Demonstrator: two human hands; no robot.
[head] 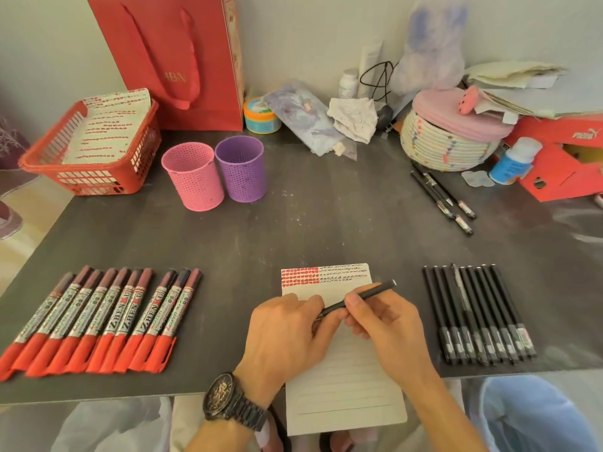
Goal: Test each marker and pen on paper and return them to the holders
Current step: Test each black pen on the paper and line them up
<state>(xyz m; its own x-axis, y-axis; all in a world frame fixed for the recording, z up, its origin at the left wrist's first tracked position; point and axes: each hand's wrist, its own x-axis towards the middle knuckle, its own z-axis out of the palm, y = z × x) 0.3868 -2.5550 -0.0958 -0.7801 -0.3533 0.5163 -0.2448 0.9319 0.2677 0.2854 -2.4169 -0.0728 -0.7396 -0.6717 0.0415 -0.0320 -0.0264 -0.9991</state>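
A lined paper sheet (346, 389) lies at the table's front edge, with red and black test marks along its top. Over it, my right hand (388, 324) holds a black pen (365, 295) by its barrel. My left hand (287, 334) pinches the pen's lower tip end; whether it grips a cap is hidden by my fingers. Several red-capped markers (98, 321) lie in a row at the left. Several black pens (476, 311) lie in a row at the right. A pink holder (192, 176) and a purple holder (241, 169) stand at the back.
A red basket (88, 148) with marked papers sits back left beside a red gift bag (169, 60). Three black pens (440, 194) lie near a woven basket (447, 141). An orange shoebox (561, 158), a blue bottle (512, 161) and clutter fill the back right.
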